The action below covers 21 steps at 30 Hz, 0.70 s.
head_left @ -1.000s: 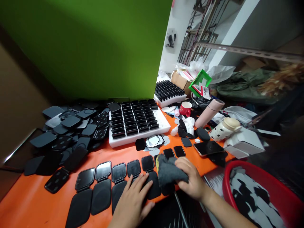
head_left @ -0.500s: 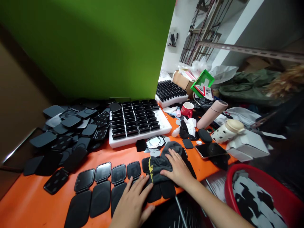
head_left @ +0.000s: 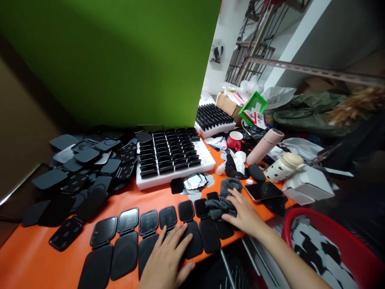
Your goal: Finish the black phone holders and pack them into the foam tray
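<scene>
Several opened black compact cases (head_left: 124, 255) lie in a row along the front of the orange table (head_left: 39, 257), their mirror halves on the far side. My left hand (head_left: 168, 257) rests palm down on cases in the middle of the row, fingers spread, holding nothing. Toward the row's right end, my right hand (head_left: 245, 212) has its fingers on a bunched dark grey cloth (head_left: 221, 206), which covers part of the cases there. Thumb and fingertips press into the cloth. Beyond the row is a pile of silvery mirror pieces (head_left: 197, 181).
A white foam tray (head_left: 177, 178) holds rows of black cases. Loose black cases (head_left: 87, 156) are heaped at the left. On the right are a phone (head_left: 263, 190), a pink bottle (head_left: 264, 146), a red mug (head_left: 234, 140), a patterned jar (head_left: 282, 167) and a red basin (head_left: 288, 228).
My right hand has moved right with the grey cloth, uncovering cases near the middle right of the row. The cloth is more bunched. My left hand has stayed almost in place.
</scene>
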Motion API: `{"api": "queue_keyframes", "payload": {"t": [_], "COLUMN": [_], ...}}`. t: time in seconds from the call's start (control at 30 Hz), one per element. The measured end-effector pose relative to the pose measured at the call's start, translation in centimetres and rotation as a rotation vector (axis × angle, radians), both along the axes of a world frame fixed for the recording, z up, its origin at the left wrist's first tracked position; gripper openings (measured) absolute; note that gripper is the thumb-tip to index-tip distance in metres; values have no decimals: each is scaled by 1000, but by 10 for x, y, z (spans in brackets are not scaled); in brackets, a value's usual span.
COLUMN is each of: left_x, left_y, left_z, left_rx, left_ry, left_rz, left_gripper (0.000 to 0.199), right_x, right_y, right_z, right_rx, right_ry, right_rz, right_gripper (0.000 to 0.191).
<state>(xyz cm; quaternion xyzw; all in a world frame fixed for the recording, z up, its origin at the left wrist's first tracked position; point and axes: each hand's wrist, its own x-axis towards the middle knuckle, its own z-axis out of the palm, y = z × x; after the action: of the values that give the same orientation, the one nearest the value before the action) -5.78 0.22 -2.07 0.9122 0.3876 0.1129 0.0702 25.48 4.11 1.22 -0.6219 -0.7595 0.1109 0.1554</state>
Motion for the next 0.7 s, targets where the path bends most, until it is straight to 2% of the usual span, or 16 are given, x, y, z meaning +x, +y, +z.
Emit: {"api": "queue_keyframes", "payload": {"t": [0.07,0.13,0.27,0.43,0.5,0.57,0.63,0.7], "left_x": [0,0,1,2,2,2,2,1], "left_y": [0,0,-1,-1,-1,0,0,0], "left_z": [1,2,4,5,4,4,4,4], "left_rx": [-1,8,7,-10,-11,-13,-16,-18], "left_ry": [-19,-54,-71,-19,-21,-32,-38,-40], "left_rz": [-2,1,15,11,15,17,18,17], "left_gripper": [55,55,55,55,55,54,54,54], "right_x": [7,5,-7,-8,-4,0,4,6], "right_y": [4,7,8,-2,-14,-29,-43,-53], "right_z": [-4,-11,-26,-37,-36,-30,-24,-21], "right_rx": [-144,-150,21,262,401,476,382,193], "right_ry": [-51,-59,-4,28,62,79,28,-53], "right_rz": [24,25,6,35,33,16,42,102], "right_gripper": [63,61,31,23,27,42,56,60]}}
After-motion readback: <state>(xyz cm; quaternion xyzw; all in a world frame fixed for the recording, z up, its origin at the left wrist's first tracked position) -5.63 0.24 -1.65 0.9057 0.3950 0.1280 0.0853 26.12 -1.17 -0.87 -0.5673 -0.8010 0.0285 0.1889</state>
